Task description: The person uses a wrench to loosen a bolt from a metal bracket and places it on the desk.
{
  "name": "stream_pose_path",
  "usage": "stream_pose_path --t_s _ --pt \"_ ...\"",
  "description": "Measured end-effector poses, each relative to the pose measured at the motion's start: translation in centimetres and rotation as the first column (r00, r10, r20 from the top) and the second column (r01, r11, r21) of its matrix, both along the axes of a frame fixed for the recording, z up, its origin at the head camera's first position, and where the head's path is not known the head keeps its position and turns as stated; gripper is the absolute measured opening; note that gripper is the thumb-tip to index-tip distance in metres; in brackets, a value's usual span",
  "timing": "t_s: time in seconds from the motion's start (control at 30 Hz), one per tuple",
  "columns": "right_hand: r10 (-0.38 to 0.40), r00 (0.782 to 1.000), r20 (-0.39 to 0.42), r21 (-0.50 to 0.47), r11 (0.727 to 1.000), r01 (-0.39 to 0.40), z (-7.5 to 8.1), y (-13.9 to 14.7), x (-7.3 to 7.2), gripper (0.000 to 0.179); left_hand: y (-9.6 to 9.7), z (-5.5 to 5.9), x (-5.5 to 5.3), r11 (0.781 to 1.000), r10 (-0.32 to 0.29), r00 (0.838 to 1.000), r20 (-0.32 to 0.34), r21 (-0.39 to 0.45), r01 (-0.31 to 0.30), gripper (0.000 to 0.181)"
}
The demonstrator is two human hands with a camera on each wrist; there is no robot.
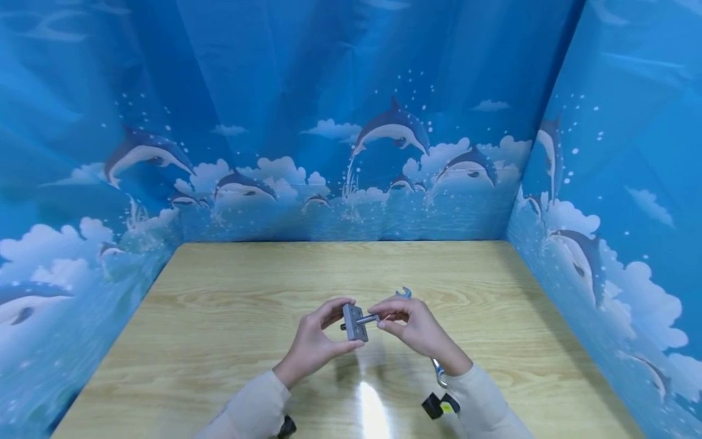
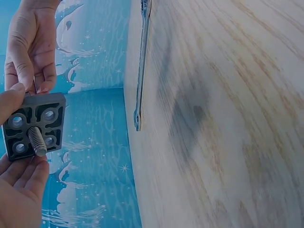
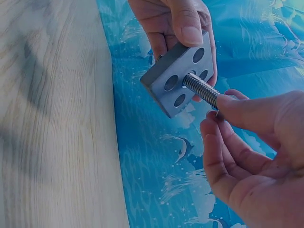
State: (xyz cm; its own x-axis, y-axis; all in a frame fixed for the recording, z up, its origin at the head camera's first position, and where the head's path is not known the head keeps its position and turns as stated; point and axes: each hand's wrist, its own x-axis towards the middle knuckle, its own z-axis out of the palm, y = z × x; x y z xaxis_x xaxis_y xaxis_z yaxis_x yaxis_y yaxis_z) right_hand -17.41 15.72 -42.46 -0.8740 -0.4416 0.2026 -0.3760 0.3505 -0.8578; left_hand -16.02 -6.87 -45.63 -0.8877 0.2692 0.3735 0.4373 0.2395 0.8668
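My left hand (image 1: pixel 318 338) grips a grey square plate (image 1: pixel 354 323) by its opposite edges, up off the table. Round holes sit near the plate's corners, and its back, seen in the left wrist view, is ribbed. A threaded bolt (image 3: pixel 202 89) runs through the middle, its tip poking out of the ribbed side. At the bolt's other end, the thumb and fingers of my right hand (image 1: pixel 414 326) pinch it and cover that end.
On the wood-grain table (image 1: pixel 230 286) lies a metal wrench (image 2: pixel 141 71), partly behind my right hand and forearm in the head view. Blue dolphin-print sheets (image 1: pixel 307 122) stand along the table's back and sides.
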Motion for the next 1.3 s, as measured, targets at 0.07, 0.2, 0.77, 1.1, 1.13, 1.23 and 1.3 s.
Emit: stream_pose_path --t_s 0.07,0.2,0.77,1.1,1.13,1.23,1.3 --pt "0.007 1.0 0.009 0.007 1.0 -0.007 0.06 0.02 -0.05 0.027 -0.04 0.11 -0.04 1.0 -0.002 1.0 -0.008 -0.003 0.001 0.073" --pt "0.012 0.999 0.04 0.047 0.999 -0.014 0.14 -0.01 -0.07 0.033 -0.08 0.15 -0.12 1.0 -0.005 1.0 -0.01 -0.007 0.005 0.073" --pt "-0.112 0.97 0.214 0.045 0.993 0.105 0.18 -0.52 -0.39 0.043 -0.09 0.01 -0.14 1.0 0.0 0.999 -0.037 -0.022 0.0 0.074" --pt "-0.061 0.983 0.174 0.053 0.997 0.052 0.64 -0.52 -0.22 0.025 -0.32 -0.48 0.1 1.0 -0.001 1.0 -0.016 -0.03 0.0 0.074" --pt "-0.053 0.986 0.156 0.052 0.998 0.045 0.62 -0.49 -0.25 0.024 -0.33 -0.51 0.08 1.0 0.002 1.0 -0.017 -0.026 -0.002 0.074" --pt "-0.03 0.993 0.115 0.026 0.999 0.027 0.48 -0.43 -0.29 0.022 -0.33 -0.51 0.02 1.0 0.007 1.0 -0.021 -0.02 -0.007 0.074" --pt "-0.016 0.994 0.106 0.003 1.0 0.016 0.34 -0.44 -0.28 0.021 -0.35 -0.44 -0.01 1.0 0.009 1.0 -0.02 -0.02 -0.01 0.074"
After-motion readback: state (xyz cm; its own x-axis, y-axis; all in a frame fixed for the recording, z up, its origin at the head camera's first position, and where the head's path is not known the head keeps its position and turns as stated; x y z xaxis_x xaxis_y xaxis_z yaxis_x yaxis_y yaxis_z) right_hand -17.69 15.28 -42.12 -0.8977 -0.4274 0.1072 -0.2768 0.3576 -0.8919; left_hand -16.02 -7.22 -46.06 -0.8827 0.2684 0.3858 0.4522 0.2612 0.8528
